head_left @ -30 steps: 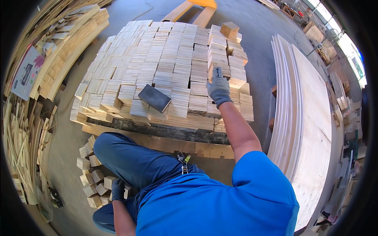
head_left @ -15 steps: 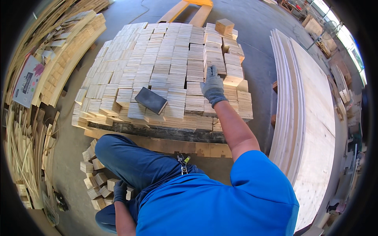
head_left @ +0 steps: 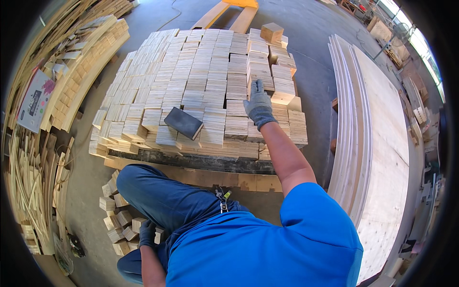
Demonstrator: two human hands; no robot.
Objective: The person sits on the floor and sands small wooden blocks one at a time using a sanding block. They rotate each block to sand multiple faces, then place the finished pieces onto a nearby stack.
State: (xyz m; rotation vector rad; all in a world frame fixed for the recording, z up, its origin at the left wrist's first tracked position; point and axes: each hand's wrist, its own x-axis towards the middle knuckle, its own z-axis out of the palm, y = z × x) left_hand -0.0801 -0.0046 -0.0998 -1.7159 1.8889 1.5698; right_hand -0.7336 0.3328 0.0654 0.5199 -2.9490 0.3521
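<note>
My right hand (head_left: 259,106), in a grey work glove, reaches over a large stack of plywood blocks (head_left: 191,79). Its fingers are stretched out and lie against the blocks on the stack's right side, next to a gap between rows. To its left a dark grey rectangular block (head_left: 183,122) lies tilted on the stack's near part. My left hand (head_left: 147,233), gloved too, is low beside my bent leg, close to several loose wooden blocks (head_left: 123,218) on the floor. The fingers of that hand are mostly hidden, and whether they hold anything does not show.
A single block (head_left: 271,32) stands raised at the stack's far right corner. Beyond are the yellow forks (head_left: 244,19) of a pallet jack. Tall plywood sheets (head_left: 370,143) flank the right; wood strips (head_left: 33,182) and stacked timber (head_left: 88,71) with a printed carton (head_left: 36,101) line the left.
</note>
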